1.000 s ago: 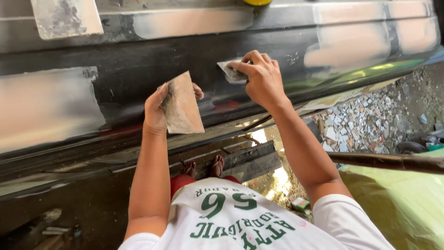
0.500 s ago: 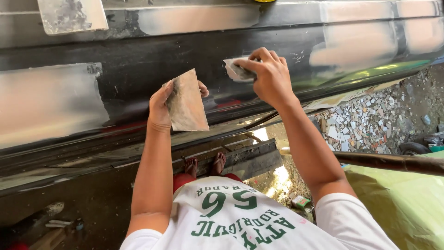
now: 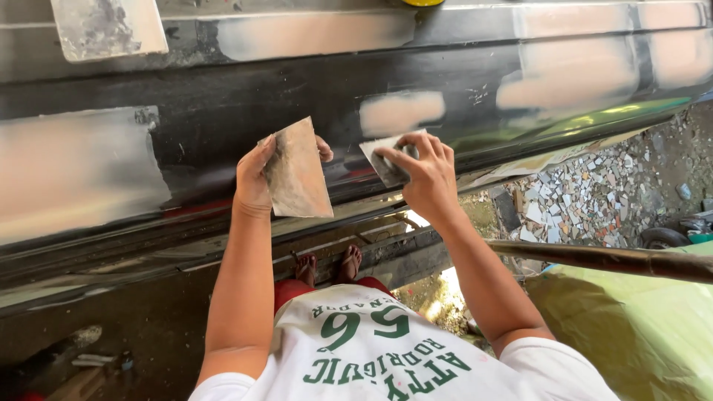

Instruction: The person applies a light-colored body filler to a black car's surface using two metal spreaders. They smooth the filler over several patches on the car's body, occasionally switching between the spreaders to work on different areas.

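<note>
A small spreader blade (image 3: 388, 160), flat and grey with filler, is pinched between the thumb and bent fingers of the right hand (image 3: 420, 174), its edge laid against the dark glossy body panel (image 3: 245, 104) just below a pale filler patch (image 3: 401, 111); held at that slant, the blade appears suited to dragging paste thinly across the metal. A larger flat mixing board (image 3: 298, 172), tan and smeared, is gripped along its edge by the left hand (image 3: 256, 174), fingers curled behind it and thumb tip showing past its far side, and it is kept just left of the right hand, seemingly so that the paste stays within short reach of the blade. Beyond both hands, further pale patches are spread along the panel, a broad one (image 3: 74, 174) well to the left of the left hand and others (image 3: 564, 78) up and to the right of the right hand. Below the hands, sandalled feet (image 3: 327, 266) are planted on a low beam. To the right of the right arm, a rusty pipe (image 3: 601, 258) is seen above a yellow-green sheet (image 3: 631, 327), with broken rubble (image 3: 579, 200) beyond.
</note>
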